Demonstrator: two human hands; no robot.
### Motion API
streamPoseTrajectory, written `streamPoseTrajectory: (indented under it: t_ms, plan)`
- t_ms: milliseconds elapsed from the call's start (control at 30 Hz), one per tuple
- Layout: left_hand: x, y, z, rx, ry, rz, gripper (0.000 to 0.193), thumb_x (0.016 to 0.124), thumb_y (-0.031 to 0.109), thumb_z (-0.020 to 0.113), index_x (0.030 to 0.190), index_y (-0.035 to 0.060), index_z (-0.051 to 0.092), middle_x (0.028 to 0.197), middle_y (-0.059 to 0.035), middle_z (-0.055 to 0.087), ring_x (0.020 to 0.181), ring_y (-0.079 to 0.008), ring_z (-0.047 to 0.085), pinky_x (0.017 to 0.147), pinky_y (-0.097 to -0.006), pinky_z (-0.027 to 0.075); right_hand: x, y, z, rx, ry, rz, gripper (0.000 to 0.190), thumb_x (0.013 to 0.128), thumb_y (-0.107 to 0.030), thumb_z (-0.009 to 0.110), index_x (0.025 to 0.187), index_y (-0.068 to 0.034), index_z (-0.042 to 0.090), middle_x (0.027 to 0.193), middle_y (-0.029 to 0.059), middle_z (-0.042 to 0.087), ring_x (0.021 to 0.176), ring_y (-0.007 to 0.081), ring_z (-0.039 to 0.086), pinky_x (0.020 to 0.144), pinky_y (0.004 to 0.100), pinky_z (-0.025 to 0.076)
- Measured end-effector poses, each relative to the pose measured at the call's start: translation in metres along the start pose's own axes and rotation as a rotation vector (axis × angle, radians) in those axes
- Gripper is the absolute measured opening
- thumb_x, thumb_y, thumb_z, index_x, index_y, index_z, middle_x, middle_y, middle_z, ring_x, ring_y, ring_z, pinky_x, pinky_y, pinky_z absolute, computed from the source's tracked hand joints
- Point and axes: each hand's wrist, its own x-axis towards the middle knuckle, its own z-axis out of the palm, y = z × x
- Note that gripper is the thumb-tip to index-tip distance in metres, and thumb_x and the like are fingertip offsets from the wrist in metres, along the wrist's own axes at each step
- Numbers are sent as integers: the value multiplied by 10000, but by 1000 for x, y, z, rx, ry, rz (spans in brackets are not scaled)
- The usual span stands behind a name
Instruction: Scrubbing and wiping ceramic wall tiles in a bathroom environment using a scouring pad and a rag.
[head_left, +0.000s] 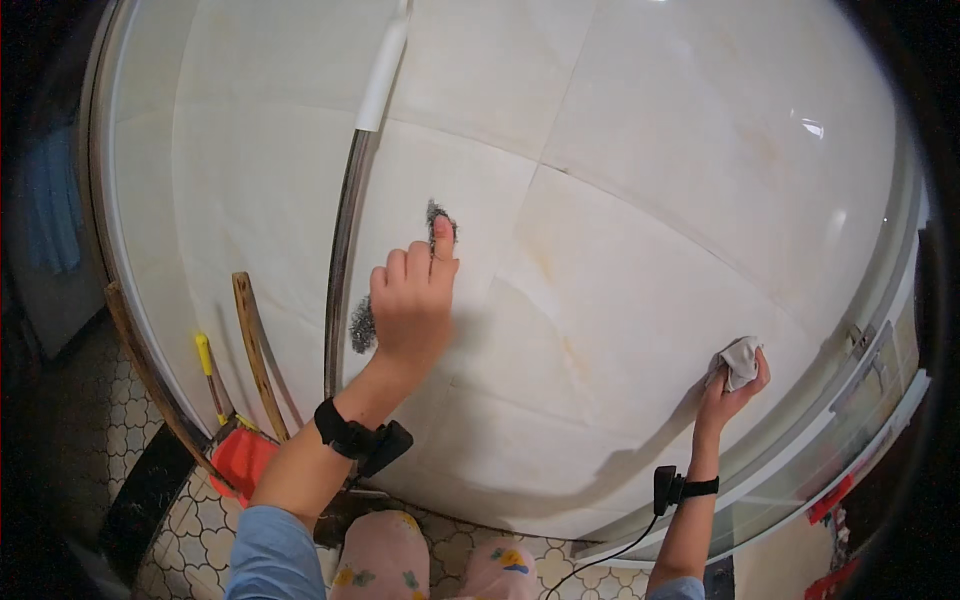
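Observation:
My left hand (416, 289) is closed around a dark, wiry scouring pad (364, 326), which shows on both sides of the fist. It is at the pale tiled wall (465, 165), just right of a dark vertical pipe (345, 225) whose upper part has a white sleeve (382, 75). Farther right and lower, my right hand (727, 390) grips a crumpled grey-white cloth (739, 360) near the wall. Yellowish stains (544, 255) mark the tiles between the hands. Each wrist wears a black strap with a small device.
A red dustpan (244, 457), a wooden stick (259, 352) and a yellow-handled tool (204, 356) stand low at the left. At the right is a sliding window (810, 465) with a pale frame. Patterned tiles (199, 525) cover the floor.

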Motion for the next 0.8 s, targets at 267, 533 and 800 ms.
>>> streamPoseTrajectory:
  t_ms: [267,533,800]
  plan:
    - [37,10,-1,-60,78,83,502,780,182,643,1248,38,531,791,-46,497,719,-212,498,581,-344,386,-3,0,1,16,-10,5,557,743,72,552,1265,-46,397,1231,139,420,1176,295,421,1032,400,301]
    - [56,-5,-1,14,71,68,447,805,182,624,1228,69,536,824,-53,522,751,-232,515,614,-360,410,-3,3,0,29,-7,9,580,697,42,573,1244,-59,411,1202,148,431,1159,324,415,1031,432,291]
    - [-18,3,-7,-39,-90,95,454,813,181,623,1232,38,527,822,-62,513,745,-239,505,624,-364,415,-3,4,-1,-21,-14,-43,537,759,61,549,1265,-30,393,1247,141,412,1183,295,416,1032,400,299]
